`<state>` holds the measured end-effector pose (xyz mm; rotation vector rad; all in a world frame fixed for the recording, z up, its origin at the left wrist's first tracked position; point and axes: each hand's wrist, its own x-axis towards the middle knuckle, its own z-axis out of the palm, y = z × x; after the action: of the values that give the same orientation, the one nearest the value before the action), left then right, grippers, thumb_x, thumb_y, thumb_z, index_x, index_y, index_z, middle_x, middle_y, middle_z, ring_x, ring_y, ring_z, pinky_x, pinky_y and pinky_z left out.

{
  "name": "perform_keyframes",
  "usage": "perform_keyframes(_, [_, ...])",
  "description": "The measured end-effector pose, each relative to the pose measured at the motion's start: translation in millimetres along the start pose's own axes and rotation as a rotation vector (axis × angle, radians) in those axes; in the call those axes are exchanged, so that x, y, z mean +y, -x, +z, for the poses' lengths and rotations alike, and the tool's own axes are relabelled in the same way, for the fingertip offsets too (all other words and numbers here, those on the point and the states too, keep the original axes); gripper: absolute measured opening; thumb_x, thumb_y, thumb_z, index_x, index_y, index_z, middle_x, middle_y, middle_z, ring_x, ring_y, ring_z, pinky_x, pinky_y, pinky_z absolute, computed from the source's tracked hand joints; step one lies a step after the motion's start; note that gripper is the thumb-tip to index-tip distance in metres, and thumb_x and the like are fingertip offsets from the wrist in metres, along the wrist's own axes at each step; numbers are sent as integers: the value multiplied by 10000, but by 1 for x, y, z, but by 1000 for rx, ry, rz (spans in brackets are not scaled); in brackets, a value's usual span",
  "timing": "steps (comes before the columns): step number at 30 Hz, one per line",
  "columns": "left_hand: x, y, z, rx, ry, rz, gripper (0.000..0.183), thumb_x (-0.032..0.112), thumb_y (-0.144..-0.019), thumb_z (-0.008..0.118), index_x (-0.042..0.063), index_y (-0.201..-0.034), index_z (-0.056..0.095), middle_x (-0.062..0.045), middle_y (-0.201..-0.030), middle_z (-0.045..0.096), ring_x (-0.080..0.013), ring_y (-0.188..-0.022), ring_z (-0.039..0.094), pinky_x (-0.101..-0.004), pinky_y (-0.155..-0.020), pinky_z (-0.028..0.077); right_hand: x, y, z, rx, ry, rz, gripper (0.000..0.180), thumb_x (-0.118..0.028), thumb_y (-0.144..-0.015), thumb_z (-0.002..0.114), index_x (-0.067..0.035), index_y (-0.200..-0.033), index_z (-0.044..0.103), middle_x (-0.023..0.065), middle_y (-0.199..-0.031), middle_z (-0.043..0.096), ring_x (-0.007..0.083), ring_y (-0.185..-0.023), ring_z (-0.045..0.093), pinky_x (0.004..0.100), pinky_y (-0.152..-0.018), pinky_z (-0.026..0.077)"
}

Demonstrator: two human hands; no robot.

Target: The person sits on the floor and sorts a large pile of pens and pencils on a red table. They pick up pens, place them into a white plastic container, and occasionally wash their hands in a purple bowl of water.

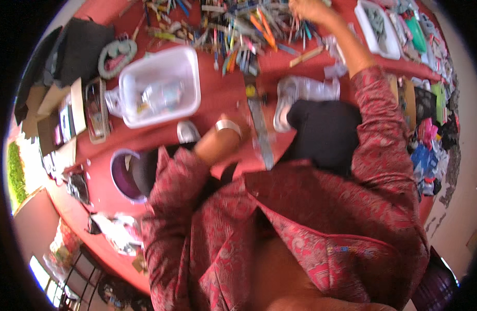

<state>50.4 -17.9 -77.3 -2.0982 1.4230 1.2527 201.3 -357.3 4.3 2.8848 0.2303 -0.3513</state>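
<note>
My right hand (310, 9) reaches to the top edge of the view, over a wide pile of pens and other thin sticks (238, 27). Its fingers are partly cut off, so what they hold cannot be told. Near my lap is my left hand (234, 136), blurred, with a pale band (228, 125) at the wrist. Whether it grips something is unclear. Just right of it lies a long, flat grey strip (262, 132) with a yellow part at its far end. An orange scissor-like item (263, 29) rests on the pile.
Red cloth (219, 97) covers the ground. A white plastic tub (197, 87) holding clear bags stands left, beyond a purple bucket (114, 171). Open cardboard boxes (78, 105) line the left side. At far right are a white tray (394, 50) and heaped small goods (429, 155).
</note>
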Motion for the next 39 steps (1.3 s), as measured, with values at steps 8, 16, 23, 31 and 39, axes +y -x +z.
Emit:
perform_keyframes(8, [-12, 66, -63, 468, -29, -46, 186, 176, -764, 501, 65, -869, 607, -134, -884, 604, -291, -837, 585, -394, -684, 481, -101, 146, -112, 210, -852, -277, 284, -131, -655, 567, 33, -887, 581, 177, -805, 602, 249, -748, 593, 326, -648, 462])
perform_keyframes(16, [-17, 54, -10, 618, 276, 444, 196, 208, -744, 532, 112, -910, 574, -75, -894, 600, -269, -840, 570, -414, -868, 364, -203, 183, -15, 282, -319, -41, 153, -141, -703, 503, -32, -691, 609, 105, -659, 582, 201, -621, 582, 341, -535, 478])
perform_keyframes(23, [30, 133, -48, 371, -136, -268, 221, 313, -682, 585, 113, -774, 607, -83, -836, 614, -272, -871, 566, -516, -887, 274, -207, 173, -42, 199, -536, -162, 157, -129, -645, 518, -5, -700, 598, 190, -706, 599, 320, -683, 601, 427, -557, 474])
perform_keyframes(31, [-34, 86, -47, 376, -15, -78, 258, 298, -733, 534, 55, -788, 603, -175, -804, 599, -352, -754, 566, -418, -663, 447, -199, 165, -45, 154, -423, -32, 176, -163, -652, 527, -23, -701, 622, 157, -701, 609, 304, -687, 606, 414, -583, 471])
perform_keyframes(39, [-35, 100, -75, 552, 37, -235, 312, 293, -788, 481, 54, -961, 583, -175, -938, 585, -337, -870, 558, -426, -747, 440, -160, 162, -47, 206, -207, 217, 228, -270, -748, 563, -53, -793, 614, 165, -743, 610, 312, -714, 605, 416, -621, 473])
